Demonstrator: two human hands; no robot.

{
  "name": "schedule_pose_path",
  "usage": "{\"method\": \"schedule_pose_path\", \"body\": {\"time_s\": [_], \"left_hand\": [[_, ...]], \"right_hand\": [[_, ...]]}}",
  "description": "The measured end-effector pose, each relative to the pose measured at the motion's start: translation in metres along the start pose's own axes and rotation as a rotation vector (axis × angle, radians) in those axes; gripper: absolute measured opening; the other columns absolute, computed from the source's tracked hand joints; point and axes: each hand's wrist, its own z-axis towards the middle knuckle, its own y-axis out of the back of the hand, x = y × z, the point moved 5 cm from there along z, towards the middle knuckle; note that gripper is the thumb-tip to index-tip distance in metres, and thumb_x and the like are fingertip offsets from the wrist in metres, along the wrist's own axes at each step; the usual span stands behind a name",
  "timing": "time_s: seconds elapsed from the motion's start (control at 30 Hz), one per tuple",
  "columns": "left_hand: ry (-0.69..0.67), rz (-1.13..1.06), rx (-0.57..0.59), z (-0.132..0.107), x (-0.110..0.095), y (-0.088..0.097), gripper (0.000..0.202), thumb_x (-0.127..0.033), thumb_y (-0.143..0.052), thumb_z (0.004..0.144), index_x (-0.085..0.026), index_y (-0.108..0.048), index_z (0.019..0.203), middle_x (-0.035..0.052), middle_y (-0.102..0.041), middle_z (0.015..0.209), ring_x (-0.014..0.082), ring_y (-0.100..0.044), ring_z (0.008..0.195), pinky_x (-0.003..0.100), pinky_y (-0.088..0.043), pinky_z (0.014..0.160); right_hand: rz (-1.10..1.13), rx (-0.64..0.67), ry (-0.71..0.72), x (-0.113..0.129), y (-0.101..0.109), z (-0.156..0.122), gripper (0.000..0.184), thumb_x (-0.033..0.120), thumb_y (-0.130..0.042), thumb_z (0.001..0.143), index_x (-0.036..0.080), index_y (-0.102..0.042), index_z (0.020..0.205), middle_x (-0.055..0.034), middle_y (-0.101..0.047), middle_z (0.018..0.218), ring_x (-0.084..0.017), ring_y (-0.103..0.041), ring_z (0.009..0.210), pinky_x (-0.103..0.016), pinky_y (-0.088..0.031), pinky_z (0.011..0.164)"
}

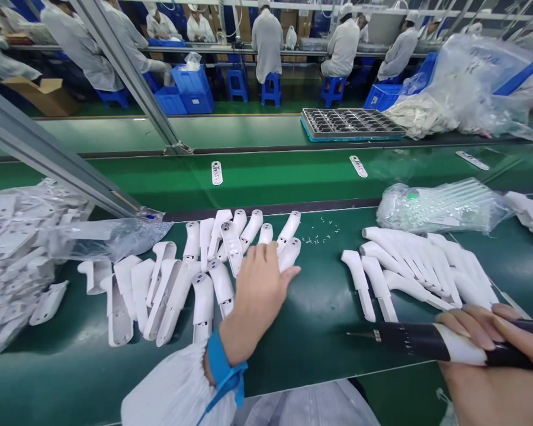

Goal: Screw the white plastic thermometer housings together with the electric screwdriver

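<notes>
My left hand (261, 287), with a blue band at the wrist, reaches palm down over a group of white curved plastic housings (203, 299). Its thumb is spread away from the fingers, beside a white housing (289, 253); the palm side is hidden. At the lower right, my right hand (493, 343) is wrapped round a black and white electric screwdriver (435, 342). The thin bit points left, above the green work surface. Several small screws (317, 236) lie scattered beyond my left hand.
More white housings (408, 260) lie in overlapping rows at the right. A bag of parts (444, 204) sits behind them; loose white pieces (18, 260) are heaped at far left. Small panels (217, 173) lie on the green belt. A metal post (128, 77) slants at left; people sit beyond.
</notes>
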Motion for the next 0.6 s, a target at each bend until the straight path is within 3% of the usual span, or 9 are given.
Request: {"method": "schedule_pose_path", "body": {"time_s": [0.03, 0.1, 0.2, 0.33, 0.4, 0.5, 0.6], "left_hand": [[-0.019, -0.01, 0.031, -0.004, -0.007, -0.007, 0.035, -0.039, -0.064, 0.102, -0.014, -0.059, 0.126, 0.0152, -0.069, 0.11, 0.0334, -0.067, 0.101, 0.045, -0.059, 0.084], [0.012, 0.037, 0.081, -0.01, -0.012, -0.021, 0.026, -0.034, -0.059, 0.104, -0.013, -0.063, 0.118, 0.0152, -0.071, 0.102, 0.0334, -0.069, 0.098, 0.046, -0.059, 0.084], [0.124, 0.091, 0.059, -0.016, -0.002, -0.027, 0.029, -0.035, -0.048, 0.107, -0.013, -0.066, 0.111, 0.0175, -0.072, 0.1, 0.0347, -0.071, 0.097, 0.046, -0.059, 0.081], [0.226, 0.105, -0.006, -0.021, 0.013, -0.019, 0.041, -0.039, -0.037, 0.108, -0.011, -0.067, 0.112, 0.0204, -0.072, 0.094, 0.0378, -0.071, 0.088, 0.051, -0.059, 0.074], [0.222, 0.132, -0.088, -0.022, 0.012, -0.011, 0.041, -0.037, -0.038, 0.107, -0.008, -0.062, 0.123, 0.0263, -0.071, 0.107, 0.0438, -0.068, 0.101, 0.059, -0.057, 0.079], [0.103, 0.073, -0.201, -0.022, -0.009, -0.008, 0.048, -0.037, -0.046, 0.106, -0.008, -0.048, 0.145, 0.0322, -0.057, 0.142, 0.0508, -0.054, 0.133, 0.069, -0.053, 0.095], [-0.175, -0.141, -0.086, -0.019, -0.05, -0.025, 0.058, -0.038, -0.06, 0.102, -0.018, -0.041, 0.154, 0.0241, -0.046, 0.16, 0.0466, -0.043, 0.15, 0.067, -0.048, 0.112]], "right_hand": [[-0.162, 0.069, 0.138, -0.001, -0.015, -0.007, 0.03, 0.002, -0.062, 0.074, 0.022, -0.065, 0.095, -0.0021, -0.047, 0.068, -0.007, -0.046, 0.054, -0.021, -0.054, 0.042], [-0.388, 0.095, 0.197, -0.013, -0.03, -0.014, 0.023, 0.005, -0.064, 0.068, 0.02, -0.06, 0.086, -0.0012, -0.04, 0.071, -0.007, -0.041, 0.057, -0.021, -0.051, 0.043], [-0.482, 0.091, 0.144, -0.034, -0.032, -0.01, 0.028, 0.013, -0.072, 0.061, 0.02, -0.055, 0.083, 0.0023, -0.034, 0.071, -0.007, -0.036, 0.058, -0.02, -0.047, 0.047], [-0.494, 0.114, 0.057, -0.055, -0.024, 0.0, 0.037, 0.019, -0.078, 0.059, 0.021, -0.052, 0.086, 0.0051, -0.032, 0.067, -0.007, -0.035, 0.058, -0.019, -0.044, 0.052], [-0.501, 0.112, 0.044, -0.056, -0.02, 0.003, 0.039, 0.021, -0.079, 0.058, 0.021, -0.051, 0.086, 0.0055, -0.033, 0.066, -0.007, -0.034, 0.057, -0.02, -0.043, 0.053], [-0.481, 0.073, 0.059, -0.045, -0.012, 0.007, 0.044, 0.022, -0.082, 0.055, 0.021, -0.051, 0.088, 0.0058, -0.034, 0.067, -0.006, -0.034, 0.057, -0.02, -0.043, 0.053], [-0.426, 0.011, 0.104, -0.021, -0.002, 0.01, 0.053, 0.019, -0.085, 0.048, 0.021, -0.051, 0.089, 0.0062, -0.034, 0.068, -0.005, -0.032, 0.057, -0.019, -0.042, 0.052]]}}
